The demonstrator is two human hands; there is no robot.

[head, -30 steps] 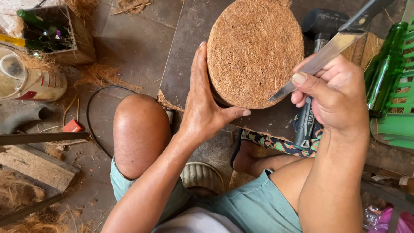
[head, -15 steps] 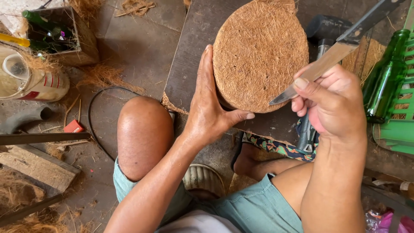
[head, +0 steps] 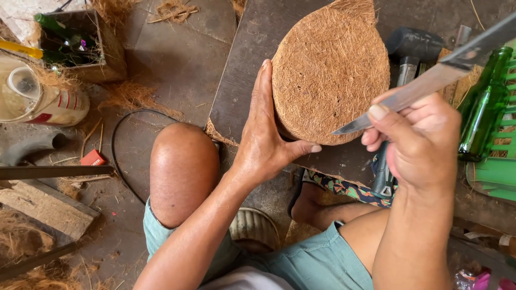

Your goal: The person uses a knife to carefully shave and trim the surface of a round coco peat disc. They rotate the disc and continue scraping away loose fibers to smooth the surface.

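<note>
Lifting knife (head: pixel 430 80) slightly, left hand (head: pixel 266 139) steadying coir disc (head: pixel 330 70)

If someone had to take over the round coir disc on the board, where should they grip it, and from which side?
Grip the coir disc at its rim on the side towards the knee, as the left hand does: palm along the edge, thumb under the near curve. It is flat and round, so the rim is the only purchase. The right hand has a knife at the opposite edge, so probably avoid that side.

Rough workshop floor: hammer (head: pixel 413 51), wood offcuts (head: pixel 45 207), loose fibre (head: pixel 129 94).
</note>
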